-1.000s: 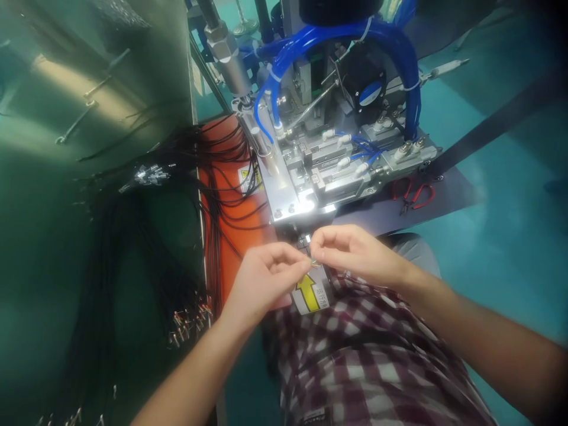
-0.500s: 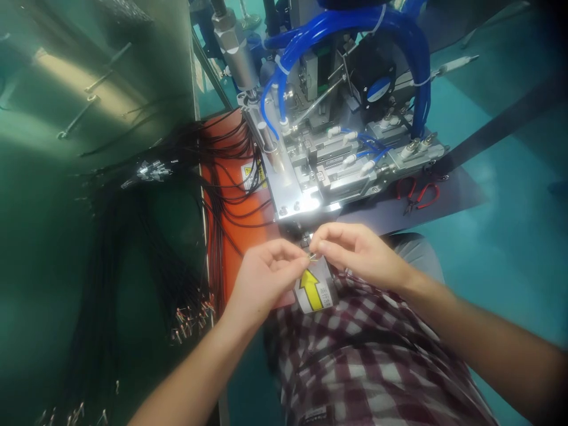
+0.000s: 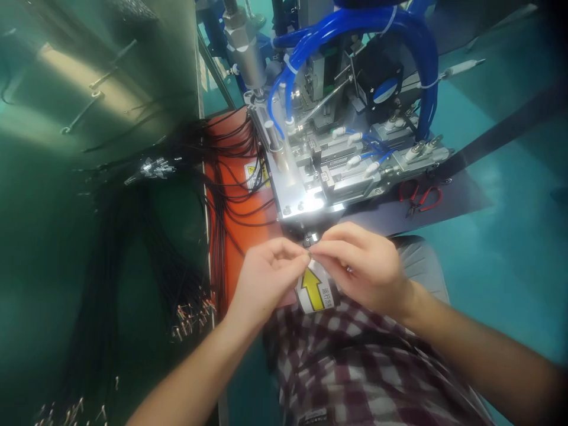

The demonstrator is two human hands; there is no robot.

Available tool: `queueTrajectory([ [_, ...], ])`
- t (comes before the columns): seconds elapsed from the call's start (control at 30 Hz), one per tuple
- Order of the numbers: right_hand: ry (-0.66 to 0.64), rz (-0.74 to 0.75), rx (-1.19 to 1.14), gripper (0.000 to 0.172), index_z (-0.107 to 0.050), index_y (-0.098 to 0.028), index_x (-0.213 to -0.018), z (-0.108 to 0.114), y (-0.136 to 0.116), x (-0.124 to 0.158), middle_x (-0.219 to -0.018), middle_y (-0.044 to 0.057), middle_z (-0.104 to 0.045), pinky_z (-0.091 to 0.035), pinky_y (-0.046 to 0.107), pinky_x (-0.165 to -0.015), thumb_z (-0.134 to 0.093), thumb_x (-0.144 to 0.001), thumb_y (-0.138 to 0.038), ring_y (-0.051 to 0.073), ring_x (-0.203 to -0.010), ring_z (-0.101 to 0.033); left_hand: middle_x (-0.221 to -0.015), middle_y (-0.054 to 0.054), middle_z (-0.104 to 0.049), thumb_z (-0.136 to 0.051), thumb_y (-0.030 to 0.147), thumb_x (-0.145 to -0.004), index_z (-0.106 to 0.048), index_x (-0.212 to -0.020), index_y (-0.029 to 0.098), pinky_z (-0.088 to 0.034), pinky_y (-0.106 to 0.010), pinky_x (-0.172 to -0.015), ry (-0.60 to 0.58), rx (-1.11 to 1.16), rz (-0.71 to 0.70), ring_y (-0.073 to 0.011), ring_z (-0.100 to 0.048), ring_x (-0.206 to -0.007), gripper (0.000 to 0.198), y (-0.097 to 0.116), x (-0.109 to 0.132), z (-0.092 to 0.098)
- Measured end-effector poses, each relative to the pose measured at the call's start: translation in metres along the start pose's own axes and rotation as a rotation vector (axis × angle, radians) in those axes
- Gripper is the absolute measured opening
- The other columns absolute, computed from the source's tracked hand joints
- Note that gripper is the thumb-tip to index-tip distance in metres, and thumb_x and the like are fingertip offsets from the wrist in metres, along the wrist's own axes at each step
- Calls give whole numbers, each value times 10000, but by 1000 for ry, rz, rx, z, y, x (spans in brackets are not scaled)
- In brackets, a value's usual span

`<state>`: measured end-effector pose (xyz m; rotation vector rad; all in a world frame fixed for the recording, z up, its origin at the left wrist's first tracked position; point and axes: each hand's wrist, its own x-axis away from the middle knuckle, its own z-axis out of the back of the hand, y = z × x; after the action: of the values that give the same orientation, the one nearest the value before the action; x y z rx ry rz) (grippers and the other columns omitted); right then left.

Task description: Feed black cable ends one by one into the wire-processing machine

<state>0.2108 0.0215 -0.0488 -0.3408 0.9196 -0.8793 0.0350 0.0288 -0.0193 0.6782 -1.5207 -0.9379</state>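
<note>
My left hand [image 3: 266,275] and my right hand [image 3: 361,266] meet fingertip to fingertip just below the front edge of a metal machine [image 3: 328,160]. Both pinch a tiny part [image 3: 309,254] between thumb and fingers; it is too small to name. Under the hands sits a white label with a yellow arrow [image 3: 314,290]. My checked shirt [image 3: 355,361] fills the lower middle.
Blue air hoses [image 3: 355,23] loop over the machine. A bundle of black wires [image 3: 146,236] with bare tips hangs at the left over an orange panel [image 3: 233,236]. Red-handled pliers [image 3: 419,198] lie on a dark mat at the right. A green metal wall [image 3: 66,118] stands to the left.
My right hand has turned and closed further over the pinch point, fingers curling toward the left hand. The view has shifted slightly, so the machine sits a little more to the right.
</note>
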Motion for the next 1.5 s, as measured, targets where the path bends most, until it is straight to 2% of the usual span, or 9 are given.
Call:
queueTrajectory([
  [0.2,-6,157,177,184,-694,-220,-966,2,6,3,-823,43,-693,-457,277,-632,-573,-876,-114,146,-673,-609,-422,93,-390,-721,278,-737,-615,-703,133,-222,-118,-375,-3,14,7,-15,-286,-379,183,1,2,0],
  [0.4,27,156,145,173,-689,-224,-934,-1,6,5,-799,38,-707,-463,276,-622,-588,-859,-105,149,-672,-624,-405,92,-394,-741,292,-711,-627,-695,135,-239,-130,-385,6,34,15,-24,-302,-376,195,3,4,0],
  [0.53,64,-3,-35,123,-673,-221,-881,-4,3,5,-805,36,-688,-485,273,-622,-609,-851,-120,140,-654,-599,-395,94,-399,-767,307,-688,-632,-698,133,-252,-141,-394,15,63,10,-25,-305,-370,220,3,3,0],
  [0.67,89,-382,-304,67,-651,-196,-840,-3,-2,2,-791,21,-635,-459,252,-542,-634,-832,-131,115,-590,-532,-380,97,-400,-764,298,-689,-633,-697,135,-251,-141,-397,25,70,-1,-19,-299,-355,210,3,2,0],
  [0.8,-26,-602,-509,49,-669,-178,-857,-3,-10,-3,-822,35,-638,-431,252,-493,-651,-828,-213,123,-588,-535,-392,95,-403,-754,287,-698,-608,-686,137,-224,-131,-390,19,73,4,-14,-302,-358,210,3,3,0],
  [1.0,-24,-600,-496,75,-634,-180,-765,-9,-17,-8,-738,12,-614,-434,266,-580,-622,-837,-196,134,-630,-534,-465,60,-479,-736,273,-719,-603,-711,145,-205,-140,-366,-17,123,-4,-18,-314,-353,184,2,3,1],
  [1.3,-178,-967,-901,186,-547,-173,-709,-3,-28,-16,-523,-79,-429,-323,201,-447,-620,-843,-279,69,-459,-363,-603,27,-574,-726,238,-728,-609,-700,137,-252,-136,-373,-29,323,53,4,-340,-360,158,-1,2,2],
  [1.4,-213,-953,-813,175,-578,-171,-728,-3,-26,-15,-552,-53,-481,-334,215,-443,-608,-853,-290,87,-476,-408,-584,28,-567,-733,237,-721,-617,-691,127,-252,-132,-375,-15,311,42,8,-329,-358,164,-1,1,2],
  [1.5,-160,-808,-572,96,-646,-179,-840,-1,-20,-11,-665,-10,-592,-391,239,-470,-608,-862,-264,111,-523,-489,-524,44,-526,-724,255,-749,-627,-708,131,-245,-125,-382,-1,235,13,6,-323,-358,163,-2,2,3],
])
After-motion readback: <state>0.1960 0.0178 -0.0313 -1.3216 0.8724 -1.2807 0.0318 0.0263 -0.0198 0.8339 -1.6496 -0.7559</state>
